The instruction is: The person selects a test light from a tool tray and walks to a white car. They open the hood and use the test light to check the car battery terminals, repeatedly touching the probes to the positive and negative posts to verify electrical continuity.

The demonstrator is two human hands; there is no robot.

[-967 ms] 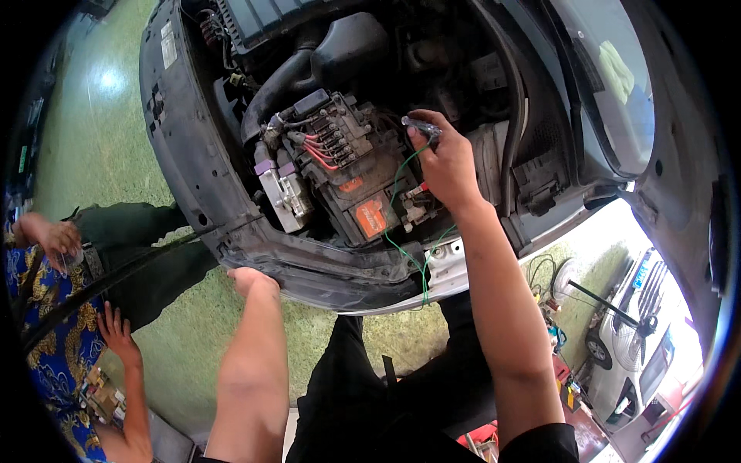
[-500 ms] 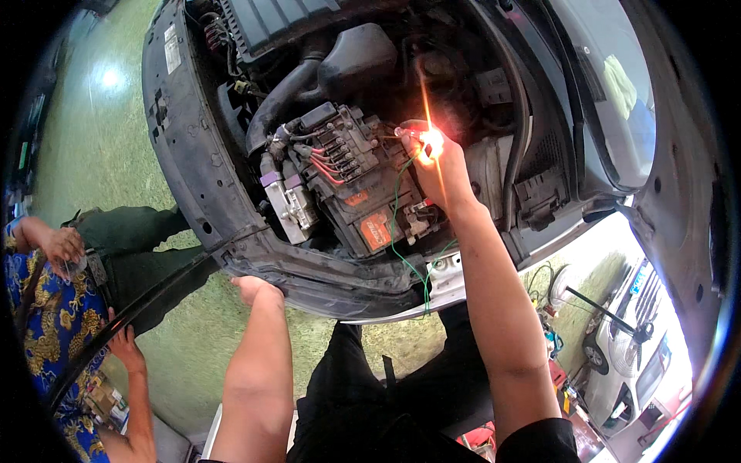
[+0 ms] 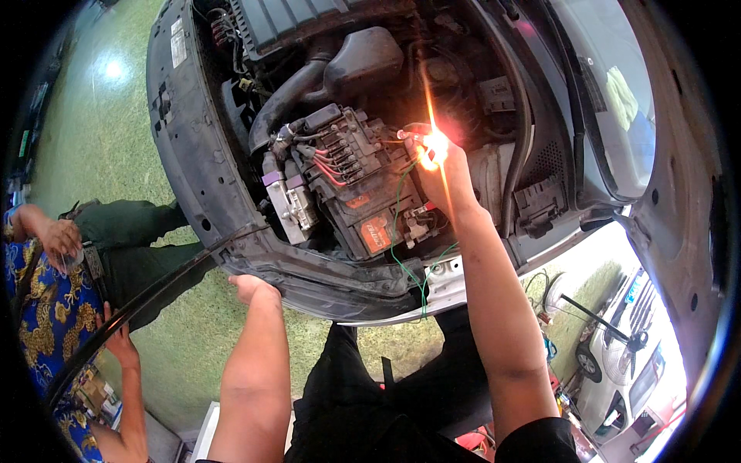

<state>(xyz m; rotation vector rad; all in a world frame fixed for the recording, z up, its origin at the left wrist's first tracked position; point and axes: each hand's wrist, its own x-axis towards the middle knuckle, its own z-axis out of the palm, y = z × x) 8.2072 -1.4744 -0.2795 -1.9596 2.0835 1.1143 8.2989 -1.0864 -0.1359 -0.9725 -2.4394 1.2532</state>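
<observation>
My right hand [image 3: 446, 174] is closed over the engine bay, pinching a lit test lamp [image 3: 434, 145]. Its orange-white glare hides the fingertips and most of the lamp. A thin green wire [image 3: 397, 224] trails from beside that hand, past the battery [image 3: 376, 234] and over the fender edge. Just left of the lamp is a fuse block [image 3: 343, 147] with several red wires, mounted atop the battery. Down at the car's front corner, my left hand [image 3: 256, 288] rests against the dark body edge [image 3: 309, 289]; I cannot make out how its fingers are bent.
Another person in a blue and gold patterned shirt [image 3: 46, 309] stands at the left beside a long black bar [image 3: 123, 316]. A black intake duct [image 3: 285, 100] fills the upper bay. At lower right are a standing fan [image 3: 633, 343] and a white car [image 3: 610, 386].
The view has shifted slightly. My right hand stays in about the same spot with the lamp glowing, its glare now a little larger. My left hand stays at the car's edge.
</observation>
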